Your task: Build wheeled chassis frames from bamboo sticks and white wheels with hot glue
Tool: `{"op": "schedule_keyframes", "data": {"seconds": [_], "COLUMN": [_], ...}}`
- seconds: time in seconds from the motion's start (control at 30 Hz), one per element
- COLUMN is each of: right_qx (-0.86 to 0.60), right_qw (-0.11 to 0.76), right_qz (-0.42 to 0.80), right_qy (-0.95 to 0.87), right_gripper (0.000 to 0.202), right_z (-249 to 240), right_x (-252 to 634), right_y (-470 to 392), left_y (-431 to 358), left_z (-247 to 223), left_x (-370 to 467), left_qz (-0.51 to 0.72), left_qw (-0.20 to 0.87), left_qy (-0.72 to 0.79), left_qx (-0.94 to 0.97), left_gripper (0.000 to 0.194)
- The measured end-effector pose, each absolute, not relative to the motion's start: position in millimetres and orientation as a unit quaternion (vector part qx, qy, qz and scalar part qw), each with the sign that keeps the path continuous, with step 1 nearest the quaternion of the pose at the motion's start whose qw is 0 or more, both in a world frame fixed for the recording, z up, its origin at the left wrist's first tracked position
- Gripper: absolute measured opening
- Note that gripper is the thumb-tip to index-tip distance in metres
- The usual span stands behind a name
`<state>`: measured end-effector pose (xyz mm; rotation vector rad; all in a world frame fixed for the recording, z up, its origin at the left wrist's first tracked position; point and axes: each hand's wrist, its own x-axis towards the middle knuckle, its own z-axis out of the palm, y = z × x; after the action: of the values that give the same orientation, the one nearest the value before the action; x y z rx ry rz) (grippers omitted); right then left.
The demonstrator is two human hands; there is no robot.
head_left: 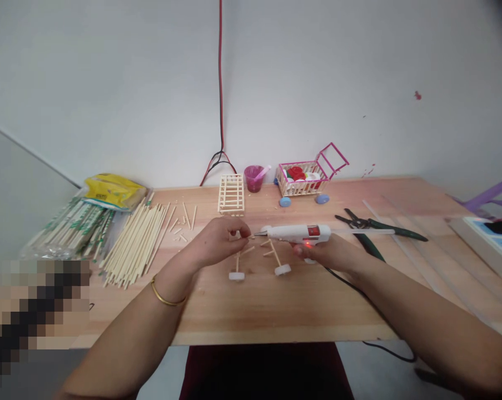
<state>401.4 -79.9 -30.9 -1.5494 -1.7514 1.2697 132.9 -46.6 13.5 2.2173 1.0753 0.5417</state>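
My right hand (326, 253) is wrapped round a white hot glue gun (295, 233) with a red light glowing on its side and a clear glue stick (361, 231) out of its back. The gun's nozzle points left, toward the fingertips of my left hand (217, 239). Those fingers pinch a short wooden stick piece (251, 237), right at the nozzle tip. Just below, two small stick assemblies lie on the table, one ending in a white wheel (236, 276), the other in a second white wheel (282, 270). My left hand partly hides the first.
Behind stand a stick crate (231, 194), a purple cup (254, 179) and a pink-rimmed cart (303, 180). Loose sticks (136, 241) and packaged sticks (68, 225) lie left. Green-handled pruning shears (365, 225) and a power strip (486, 244) are right. The gun's black cord (359, 291) runs under my right arm.
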Motion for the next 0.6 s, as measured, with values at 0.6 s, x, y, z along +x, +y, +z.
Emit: {"op": "schedule_keyframes", "data": {"seconds": [0.6], "right_qx": [-0.576], "right_qw": [0.229], "right_qz": [0.474], "right_qy": [-0.625], "right_gripper": [0.038], "right_z": [-22.0], "right_x": [396.3], "right_y": [-83.5], "left_y": [-46.7], "left_z": [13.3], "left_x": [132.2], "left_qz": [0.204], "left_qw": [0.299], "left_qy": [0.404], "left_qx": [0.84], "left_gripper": [0.01]}}
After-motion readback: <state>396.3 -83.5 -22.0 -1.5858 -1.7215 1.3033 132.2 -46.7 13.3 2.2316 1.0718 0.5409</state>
